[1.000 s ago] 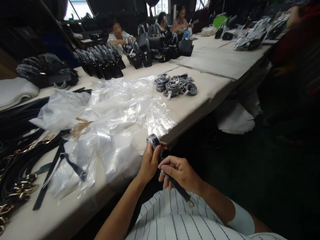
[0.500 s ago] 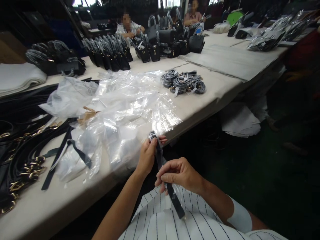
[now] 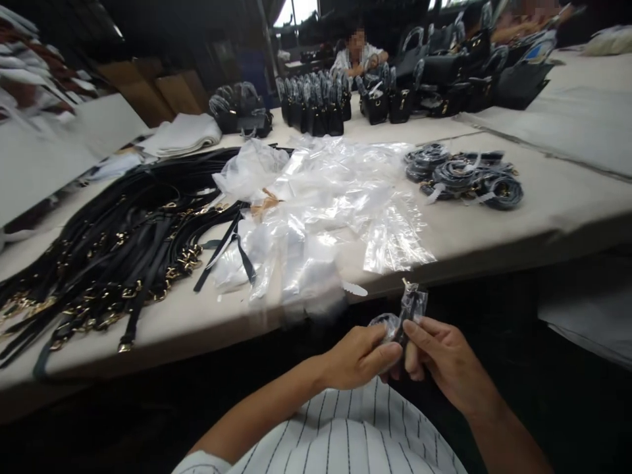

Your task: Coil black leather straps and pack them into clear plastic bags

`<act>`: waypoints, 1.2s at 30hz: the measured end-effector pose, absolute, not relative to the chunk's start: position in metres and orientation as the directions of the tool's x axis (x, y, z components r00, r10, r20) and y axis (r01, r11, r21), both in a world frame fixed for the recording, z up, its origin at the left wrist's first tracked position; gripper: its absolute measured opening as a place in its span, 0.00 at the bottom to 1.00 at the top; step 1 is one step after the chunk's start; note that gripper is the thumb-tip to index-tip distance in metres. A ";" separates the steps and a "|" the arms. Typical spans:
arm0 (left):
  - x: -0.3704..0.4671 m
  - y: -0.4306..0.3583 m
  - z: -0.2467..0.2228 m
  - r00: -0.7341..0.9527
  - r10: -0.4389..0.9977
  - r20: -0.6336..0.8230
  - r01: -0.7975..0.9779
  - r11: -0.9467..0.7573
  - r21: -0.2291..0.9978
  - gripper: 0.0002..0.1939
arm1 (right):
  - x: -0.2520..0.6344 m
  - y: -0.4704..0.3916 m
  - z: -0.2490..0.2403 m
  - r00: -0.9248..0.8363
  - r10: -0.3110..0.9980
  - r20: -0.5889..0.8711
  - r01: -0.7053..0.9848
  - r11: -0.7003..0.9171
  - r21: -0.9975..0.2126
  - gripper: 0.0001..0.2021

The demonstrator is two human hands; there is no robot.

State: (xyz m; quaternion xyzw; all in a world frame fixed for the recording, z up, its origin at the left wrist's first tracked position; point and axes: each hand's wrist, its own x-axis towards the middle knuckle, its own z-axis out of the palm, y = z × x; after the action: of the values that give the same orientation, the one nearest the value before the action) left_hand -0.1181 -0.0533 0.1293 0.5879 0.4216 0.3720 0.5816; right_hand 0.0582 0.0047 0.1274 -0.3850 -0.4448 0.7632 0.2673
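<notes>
Left hand (image 3: 360, 355) and right hand (image 3: 444, 359) both pinching a plastic-wrapped coiled strap (image 3: 407, 313) below the table (image 3: 543, 210) edge.

On the surface (image 3: 543, 197) we see a heap of black straps with gold buckles (image 3: 113, 257) at left; beside it clear plastic bags (image 3: 336, 210); to the right, coiled wrapped straps (image 3: 464, 174); farther back, rows of black handbags (image 3: 316, 108), folded white material (image 3: 182, 135), and a seated person (image 3: 358, 56).
</notes>
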 end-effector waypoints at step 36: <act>-0.173 -0.152 0.080 0.251 0.924 -0.288 -0.446 0.374 0.813 0.22 | -0.010 -0.008 0.105 -0.823 0.568 -0.003 0.190 0.270 -0.944 0.13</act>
State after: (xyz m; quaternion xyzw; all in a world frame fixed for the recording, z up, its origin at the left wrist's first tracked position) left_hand -0.1726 -0.1520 0.0800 0.3045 0.3929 0.4693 0.7298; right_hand -0.0101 -0.0076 0.1055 -0.2435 -0.7784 0.5527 0.1712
